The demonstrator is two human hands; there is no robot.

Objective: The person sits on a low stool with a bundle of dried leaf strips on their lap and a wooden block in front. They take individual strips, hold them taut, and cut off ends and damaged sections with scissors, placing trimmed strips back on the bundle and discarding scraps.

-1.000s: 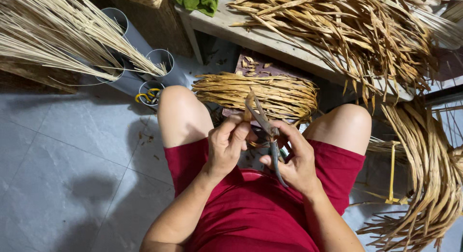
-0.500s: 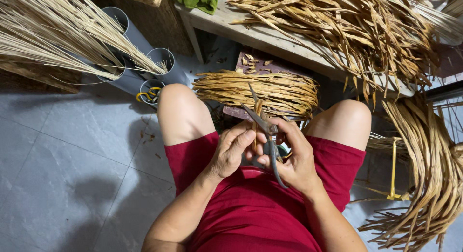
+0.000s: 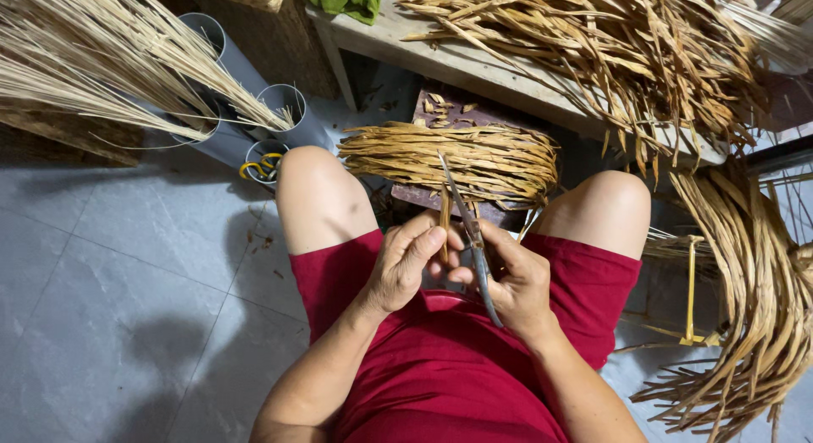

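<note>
the person sits with bare knees apart, and the work is held low between the knees, just in front of the flat bundle of trimmed strips (image 3: 449, 159) that lies across a dark board on the floor. the left hand (image 3: 406, 261) is closed in a pinch on a single short dry leaf strip (image 3: 444, 223), holding it upright just nearer the body than that bundle. the right hand (image 3: 512, 282) is wrapped around the handle of a long thin knife (image 3: 466, 227), whose blade slants up past the strip toward the bundle, close beside the strip; whether the edge touches it cannot be told. judging by how things lie, the bundle is the finished share, neat and all one way. much looks left: a large loose heap of dry leaves (image 3: 610, 53) covers the wooden bench (image 3: 474, 70) behind the bundle, and another sheaf of leaves (image 3: 754, 299) hangs to the right of it. to the left of the bundle grey tubes (image 3: 288, 113) hold pale thin ribs (image 3: 110, 62), perhaps the stripped cores.
</note>
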